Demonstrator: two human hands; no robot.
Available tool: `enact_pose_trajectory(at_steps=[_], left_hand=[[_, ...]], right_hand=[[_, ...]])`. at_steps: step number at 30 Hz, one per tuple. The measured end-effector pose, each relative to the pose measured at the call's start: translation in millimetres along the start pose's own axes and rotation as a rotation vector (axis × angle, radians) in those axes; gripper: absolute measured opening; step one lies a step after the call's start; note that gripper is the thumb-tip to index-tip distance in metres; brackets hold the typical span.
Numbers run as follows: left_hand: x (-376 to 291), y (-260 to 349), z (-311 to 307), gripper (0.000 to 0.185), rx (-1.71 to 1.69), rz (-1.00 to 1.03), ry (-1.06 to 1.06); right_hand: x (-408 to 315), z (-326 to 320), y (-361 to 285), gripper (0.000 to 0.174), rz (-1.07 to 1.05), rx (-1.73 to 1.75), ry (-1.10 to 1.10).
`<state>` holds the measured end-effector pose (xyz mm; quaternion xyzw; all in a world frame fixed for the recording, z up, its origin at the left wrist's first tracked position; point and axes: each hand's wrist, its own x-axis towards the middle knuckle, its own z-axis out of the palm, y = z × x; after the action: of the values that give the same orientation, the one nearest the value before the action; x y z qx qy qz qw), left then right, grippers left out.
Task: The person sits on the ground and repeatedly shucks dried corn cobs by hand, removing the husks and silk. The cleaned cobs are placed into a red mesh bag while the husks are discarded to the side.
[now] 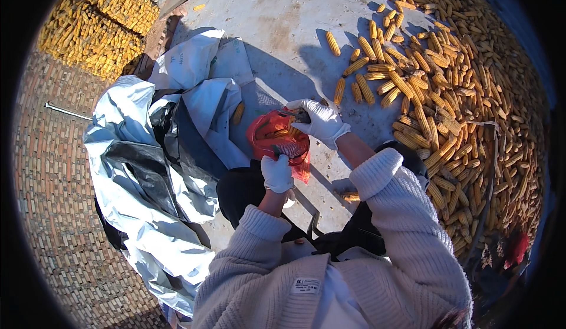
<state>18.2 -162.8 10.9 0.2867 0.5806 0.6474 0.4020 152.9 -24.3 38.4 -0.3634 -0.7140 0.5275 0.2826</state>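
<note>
A red mesh bag [258, 135] stands between my knees with its mouth open upward, and several yellow corn cobs [279, 133] show inside. My left hand [277, 173], in a white glove, grips the near edge of the bag's mouth. Over the far right edge is my gloved right hand [323, 121], its thumb and fingers closed around a small dark greyish thing [302, 116]. What that thing is, I cannot tell. The bag's lower part is partly hidden by my left hand.
A large heap of corn cobs [468, 121] spreads along the right. Crumpled silver and black plastic sheeting [132, 223] lies at the left, with a white woven sack [185, 61] beyond it. Brick paving [53, 174] and stacked corn [93, 33] lie farther left.
</note>
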Motion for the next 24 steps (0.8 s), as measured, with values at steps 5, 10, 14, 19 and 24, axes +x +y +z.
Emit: enact_pose_trajectory(at_steps=[5,10,14,19,24], left_hand=[[-6,39,-35,0.037,0.036,-0.024,-0.06],[-39,47,-33,0.032,0.028,-0.062,-0.095],[-65,47,-36,0.03,0.225,0.139,-0.15],[-75,63,-49,0.03,0.113,-0.125,-0.175],[-80,57,-47,0.028,0.034,-0.168,-0.101]], right_hand=[[5,6,-7,0.044,0.08,0.023,0.139],[6,33,-23,0.044,-0.092,0.332,-0.008],[4,47,-14,0.05,-0.045,-0.236,-0.204],[19,45,29,0.049,-0.078,-0.65,-0.141],[25,44,15,0.05,-0.008,-0.365,-0.048]])
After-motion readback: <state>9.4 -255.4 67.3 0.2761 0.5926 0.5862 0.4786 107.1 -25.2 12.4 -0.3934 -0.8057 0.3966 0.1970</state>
